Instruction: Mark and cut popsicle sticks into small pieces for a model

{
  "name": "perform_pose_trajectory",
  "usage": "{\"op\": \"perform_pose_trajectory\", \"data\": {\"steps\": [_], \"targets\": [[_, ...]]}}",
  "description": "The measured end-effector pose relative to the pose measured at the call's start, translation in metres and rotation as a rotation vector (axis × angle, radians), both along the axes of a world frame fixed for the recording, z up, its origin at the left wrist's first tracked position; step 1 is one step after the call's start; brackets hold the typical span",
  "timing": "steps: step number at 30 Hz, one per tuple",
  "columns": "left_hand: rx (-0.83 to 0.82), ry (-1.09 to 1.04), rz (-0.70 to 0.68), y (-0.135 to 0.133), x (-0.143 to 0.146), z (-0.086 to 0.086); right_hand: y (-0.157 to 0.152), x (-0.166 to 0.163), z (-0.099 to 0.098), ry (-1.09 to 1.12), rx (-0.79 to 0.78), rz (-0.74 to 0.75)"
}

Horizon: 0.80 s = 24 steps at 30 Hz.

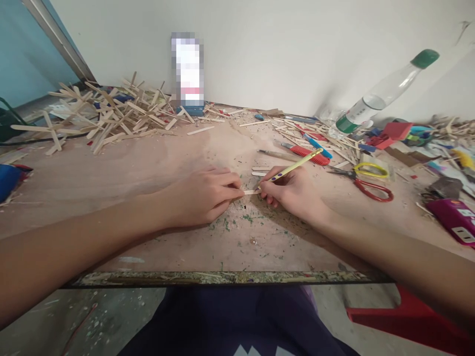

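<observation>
My left hand (pixel 218 194) pinches one end of a small wooden craft stick (pixel 249 192) and keeps it down on the table. In my right hand (pixel 291 190) is a yellow pencil (pixel 293 169) with dark spots, its tip down at the stick's right part. The right fingertips partly cover that end of the stick. Just beyond my hands lie short craft stick pieces (pixel 260 173). A wooden-handled tool (pixel 276 155) and a red utility knife (pixel 306 152) rest past the pencil. To the right are scissors (pixel 365 180) with yellow and red handles.
A pile of craft sticks (pixel 118 116) covers the back left. A blurred upright phone-like screen (pixel 189 69) leans at the wall. A tilted bottle (pixel 371 106) stands back right, among clutter. A purple box (pixel 454 220) lies far right. Green scraps dot the table (pixel 178 249).
</observation>
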State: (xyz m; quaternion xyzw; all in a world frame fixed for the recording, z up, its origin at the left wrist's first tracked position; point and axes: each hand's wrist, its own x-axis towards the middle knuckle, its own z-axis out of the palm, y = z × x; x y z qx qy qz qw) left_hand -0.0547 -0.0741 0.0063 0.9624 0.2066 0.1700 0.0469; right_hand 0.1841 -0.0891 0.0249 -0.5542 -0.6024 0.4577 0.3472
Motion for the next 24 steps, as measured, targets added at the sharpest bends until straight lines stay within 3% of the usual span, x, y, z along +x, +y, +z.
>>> {"op": "perform_pose_trajectory", "data": {"steps": [24], "targets": [[0.038,0.009,-0.009,0.0005,-0.0011,-0.0002,0.0003,-0.0015,-0.0015,-0.005,0.015,0.043]]}}
